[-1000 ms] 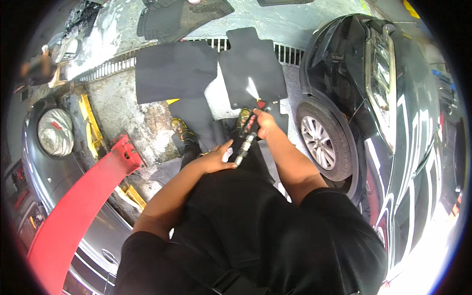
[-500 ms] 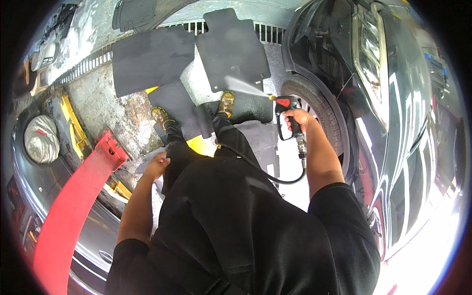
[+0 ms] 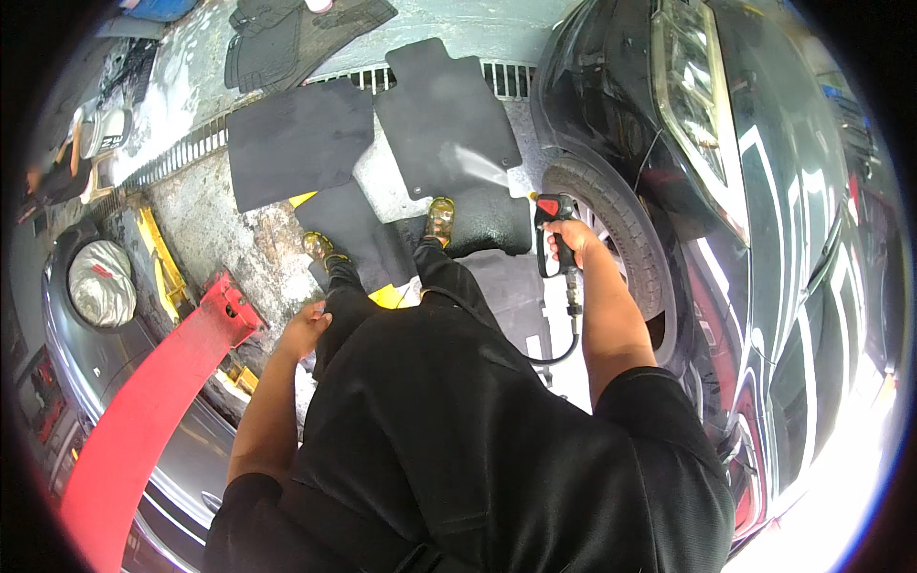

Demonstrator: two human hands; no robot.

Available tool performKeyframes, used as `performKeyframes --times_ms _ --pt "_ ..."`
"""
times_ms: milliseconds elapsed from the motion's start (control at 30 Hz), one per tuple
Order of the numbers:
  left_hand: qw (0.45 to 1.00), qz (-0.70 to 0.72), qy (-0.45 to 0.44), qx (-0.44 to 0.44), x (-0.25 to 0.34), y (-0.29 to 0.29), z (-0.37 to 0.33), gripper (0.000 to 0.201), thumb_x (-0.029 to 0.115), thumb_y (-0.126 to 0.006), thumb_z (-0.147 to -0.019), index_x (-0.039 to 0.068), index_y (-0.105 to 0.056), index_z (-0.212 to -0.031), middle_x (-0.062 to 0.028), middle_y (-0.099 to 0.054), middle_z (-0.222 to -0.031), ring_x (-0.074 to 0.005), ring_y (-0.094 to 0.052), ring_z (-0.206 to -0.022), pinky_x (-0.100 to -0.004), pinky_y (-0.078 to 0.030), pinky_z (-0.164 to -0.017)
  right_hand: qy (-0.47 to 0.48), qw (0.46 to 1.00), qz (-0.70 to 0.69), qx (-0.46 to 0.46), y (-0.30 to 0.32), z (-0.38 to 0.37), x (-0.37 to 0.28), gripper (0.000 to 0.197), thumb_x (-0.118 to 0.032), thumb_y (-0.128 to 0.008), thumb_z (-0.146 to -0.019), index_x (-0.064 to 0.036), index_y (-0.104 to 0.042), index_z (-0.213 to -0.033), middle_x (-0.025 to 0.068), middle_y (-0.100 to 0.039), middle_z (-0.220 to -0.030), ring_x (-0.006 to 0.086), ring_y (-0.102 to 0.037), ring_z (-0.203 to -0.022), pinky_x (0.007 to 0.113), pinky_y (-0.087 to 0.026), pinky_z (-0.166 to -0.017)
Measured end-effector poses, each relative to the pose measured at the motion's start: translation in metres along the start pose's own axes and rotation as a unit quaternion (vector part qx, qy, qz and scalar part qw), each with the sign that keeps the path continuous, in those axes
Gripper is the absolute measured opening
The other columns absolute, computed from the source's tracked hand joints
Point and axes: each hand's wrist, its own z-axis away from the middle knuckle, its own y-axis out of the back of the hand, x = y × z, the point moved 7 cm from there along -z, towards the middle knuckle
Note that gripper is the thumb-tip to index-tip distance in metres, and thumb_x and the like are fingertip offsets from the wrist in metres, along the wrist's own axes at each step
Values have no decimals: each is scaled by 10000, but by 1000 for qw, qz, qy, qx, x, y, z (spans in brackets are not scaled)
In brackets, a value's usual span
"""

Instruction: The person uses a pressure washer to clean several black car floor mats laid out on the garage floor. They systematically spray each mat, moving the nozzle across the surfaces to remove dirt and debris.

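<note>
My right hand [image 3: 573, 241] grips the handle of a black and red spray gun [image 3: 552, 212], with fingers wrapped around its grip. A fine white jet leaves the nozzle toward the lower right part of a dark grey car floor mat [image 3: 444, 119] lying ahead. From the gun's base a black hose [image 3: 564, 355] curves back toward my body. Beside my left thigh hangs my left hand [image 3: 305, 329], loosely curled, with no object visible in it; some fingers are hidden. My shoes stand on or among other mats, including a wet, shiny black one [image 3: 489, 224].
A dark car [image 3: 697, 315] with its front tire [image 3: 621, 229] stands close on my right. To the left are a red lift arm [image 3: 162, 401], yellow metal parts [image 3: 162, 267] and another grey car [image 3: 119, 358]. A floor drain grate [image 3: 196, 148] runs behind the mats.
The view has shifted, so the mats and floor appear lower. The spray gun now sits slightly lower in view, its jet still angled at the mat. My left hand stays by my thigh.
</note>
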Motion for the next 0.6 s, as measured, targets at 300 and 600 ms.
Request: performKeyframes --times_ms 300,600 --pt "999 5 -31 29 20 15 6 514 336 -677 -967 71 -567 -1394 -157 -701 -1174 -257 -684 -1040 -365 -523 -937 -13 999 -21 -33 -6 -20 5 151 -174 -693 -929 -86 -572 -909 30 -536 -688 171 -515 -547 364 -486 -498" --pt "998 -19 1 54 26 38 56 497 319 -697 -959 46 -585 -1359 -193 -700 -1169 -273 -682 -1062 -375 -520 -951 9 999 -20 -30 -38 -24 -16 175 -211 -728 -913 -96 -596 -911 32 -542 -707 179 -519 -547 371 -486 -491"
